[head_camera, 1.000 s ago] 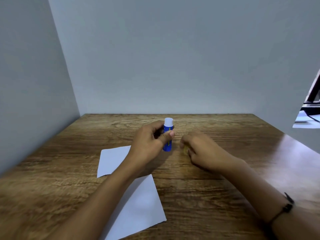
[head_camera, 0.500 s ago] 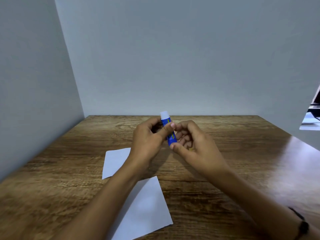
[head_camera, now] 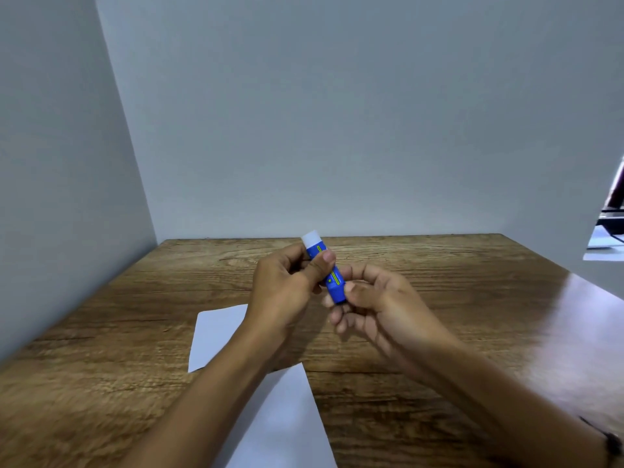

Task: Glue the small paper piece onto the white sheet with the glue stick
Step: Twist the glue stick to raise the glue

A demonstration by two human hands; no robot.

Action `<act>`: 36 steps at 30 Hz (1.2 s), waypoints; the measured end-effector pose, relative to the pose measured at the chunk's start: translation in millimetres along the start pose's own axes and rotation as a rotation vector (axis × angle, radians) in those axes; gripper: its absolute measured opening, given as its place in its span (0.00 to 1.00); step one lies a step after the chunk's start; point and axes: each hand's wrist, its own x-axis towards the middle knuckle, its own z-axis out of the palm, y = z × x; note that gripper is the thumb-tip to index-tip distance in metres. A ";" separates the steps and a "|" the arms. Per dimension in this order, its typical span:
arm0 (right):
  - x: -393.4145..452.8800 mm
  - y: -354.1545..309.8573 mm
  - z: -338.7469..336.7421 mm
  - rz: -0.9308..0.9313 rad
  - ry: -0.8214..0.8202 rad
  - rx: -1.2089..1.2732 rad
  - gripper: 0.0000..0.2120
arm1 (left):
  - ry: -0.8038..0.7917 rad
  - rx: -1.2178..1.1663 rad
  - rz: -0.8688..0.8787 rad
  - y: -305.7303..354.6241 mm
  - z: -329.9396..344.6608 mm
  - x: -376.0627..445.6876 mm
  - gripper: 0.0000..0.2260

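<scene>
I hold the capped blue plastic glue stick (head_camera: 327, 269), tilted toward eleven o'clock, with my left hand (head_camera: 283, 292) pinching its upper barrel and my right hand (head_camera: 374, 305) its base; uncapping seems next.

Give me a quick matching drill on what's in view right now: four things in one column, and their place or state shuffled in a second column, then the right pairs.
Things:
1. glue stick
2. white sheet
3. left hand
4. right hand

Places or states:
A. pinches the blue lower end of the stick
B. lies flat on the wooden table, partly under a forearm
C. held tilted above the table, white cap on top
D. grips the stick's upper part, just below the cap

Pairs: 1-C, 2-B, 3-D, 4-A
</scene>
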 end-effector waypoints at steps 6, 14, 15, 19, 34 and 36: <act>2.2 9.3 1.7 0.003 0.002 -0.040 0.10 | 0.008 0.016 -0.006 0.5 -0.1 0.5 0.05; 6.6 9.1 -2.4 0.062 -0.033 0.145 0.07 | 0.014 0.015 0.024 0.6 -1.2 0.2 0.06; 5.1 7.8 -0.4 0.089 -0.055 0.172 0.08 | 0.016 0.016 0.021 0.4 -1.7 0.2 0.06; 5.0 14.9 1.5 0.052 -0.061 0.107 0.10 | 0.043 0.007 0.007 -0.6 -3.0 1.2 0.05; 5.8 16.0 -0.5 0.073 -0.080 0.049 0.04 | 0.030 0.048 -0.002 -5.2 -3.3 1.9 0.05; 6.1 15.4 -2.4 0.064 -0.064 0.017 0.04 | 0.019 0.060 0.006 -5.0 -2.1 0.8 0.05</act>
